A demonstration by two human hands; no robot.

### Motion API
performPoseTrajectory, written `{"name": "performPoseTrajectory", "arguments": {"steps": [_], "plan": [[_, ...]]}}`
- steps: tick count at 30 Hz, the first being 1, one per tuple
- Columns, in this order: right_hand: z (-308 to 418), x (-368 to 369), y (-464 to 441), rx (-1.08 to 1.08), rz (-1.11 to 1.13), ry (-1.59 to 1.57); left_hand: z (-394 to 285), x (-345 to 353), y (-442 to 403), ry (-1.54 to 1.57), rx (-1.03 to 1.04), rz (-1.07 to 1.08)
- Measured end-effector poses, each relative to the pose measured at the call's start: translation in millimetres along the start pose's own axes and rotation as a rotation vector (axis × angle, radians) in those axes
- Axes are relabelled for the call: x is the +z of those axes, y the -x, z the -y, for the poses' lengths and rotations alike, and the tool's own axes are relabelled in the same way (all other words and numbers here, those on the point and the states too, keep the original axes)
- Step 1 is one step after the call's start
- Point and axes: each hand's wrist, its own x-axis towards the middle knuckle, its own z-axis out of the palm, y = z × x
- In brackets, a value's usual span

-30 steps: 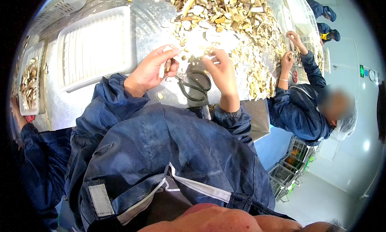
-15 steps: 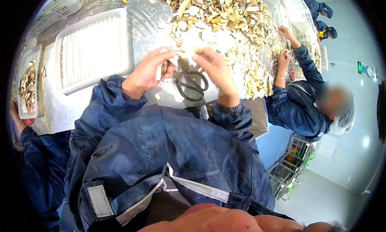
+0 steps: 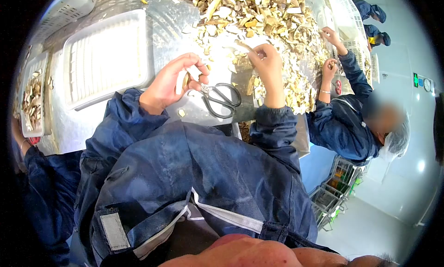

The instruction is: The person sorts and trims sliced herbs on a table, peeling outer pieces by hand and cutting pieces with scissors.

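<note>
My left hand point(image 3: 171, 79) is curled around a few dried mushroom slices point(image 3: 186, 80), which stick out between thumb and fingers. Black-handled scissors point(image 3: 222, 101) lie beside its fingertips on the metal table, handles toward me; their blade tips are hard to make out. My right hand point(image 3: 269, 65) is over the near edge of the pile, pinching a long brown mushroom slice point(image 3: 243, 46) between thumb and fingers. Beyond both hands spreads a big heap of dried mushroom slices point(image 3: 263, 17), pale and brown, with part of it washed out by glare.
A shallow translucent tray point(image 3: 150, 49) sits to my left. Farther left, a smaller bin point(image 3: 45, 77) contains slices, near another person's arm. White perforated baskets point(image 3: 69, 8) stand at the far left and far right. On the right, a co-worker point(image 3: 347, 114) handles slices near red-handled scissors point(image 3: 338, 86).
My right hand has moved right and away from the left hand and now pinches a brown slice. My left hand has stayed nearly in place, its fingers slightly more open around the slices.
</note>
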Motion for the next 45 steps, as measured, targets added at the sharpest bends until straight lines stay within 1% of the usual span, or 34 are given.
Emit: {"name": "performPoseTrajectory", "arguments": {"steps": [2,3,6,7,9,10,11,12,14,15,18,21,24,26,27,30,31,32,34,35,37,40,41,44,45], "plan": [[13,1,19,-0.136,-0.097,0.062,1,-4,-1,0.050,-0.003,0.025],[13,4,26,-0.208,-0.070,-0.002,1,-4,-2,0.074,-0.002,0.039],[8,2,38,-0.075,-0.017,-0.193,-2,-3,-1,0.085,0.004,0.053],[5,-4,36,-0.024,-0.062,-0.145,-3,-2,1,0.095,-0.008,0.009],[-1,-7,34,-0.004,-0.124,-0.102,-3,2,2,0.114,-0.038,-0.066],[-1,-9,34,0.002,-0.157,-0.081,-2,1,1,0.114,-0.029,-0.011],[1,-7,35,0.022,-0.115,-0.112,-1,-4,-1,0.115,-0.018,0.042],[4,-2,36,-0.021,-0.107,-0.070,0,-8,-1,0.115,-0.006,0.093],[10,10,38,-0.109,-0.091,0.016,2,-11,-2,0.115,-0.002,0.084],[10,18,37,-0.177,-0.117,0.084,2,-10,-2,0.115,0.000,0.080],[13,22,38,-0.160,-0.078,0.139,-1,-4,0,0.076,0.017,0.025],[23,12,40,0.190,0.146,-0.317,3,-8,-3,0.118,0.036,0.059],[42,6,46,0.256,0.171,-0.733,5,-4,-2,0.073,0.049,-0.059],[64,7,49,0.142,0.263,-0.795,9,0,-4,0.121,0.090,-0.041],[71,10,50,0.118,0.361,-0.860,10,2,-5,0.143,0.110,-0.032],[68,21,19,0.063,0.211,-0.471,5,8,-1,0.184,0.114,-0.010],[68,22,4,-0.007,0.072,-0.234,2,9,0,0.164,0.119,-0.034],[54,32,-13,-0.163,-0.108,-0.073,2,3,-1,0.156,0.109,-0.011],[32,45,-37,-0.326,-0.262,0.189,0,-8,-3,0.139,0.096,0.030],[24,48,-42,-0.324,-0.232,0.217,0,-4,0,0.122,0.104,-0.006],[25,49,-48,-0.320,-0.169,0.275,0,-8,-2,0.108,0.082,-0.004],[35,40,-38,-0.227,-0.075,0.160,1,-7,-2,0.096,0.077,-0.042],[42,35,-33,-0.156,-0.011,0.046,0,-4,-2,0.089,0.078,-0.058],[78,20,0,0.012,0.213,-0.521,-5,12,0,0.144,0.085,-0.104],[80,23,2,-0.044,0.264,-0.543,-6,16,1,0.172,0.090,-0.117]]}}
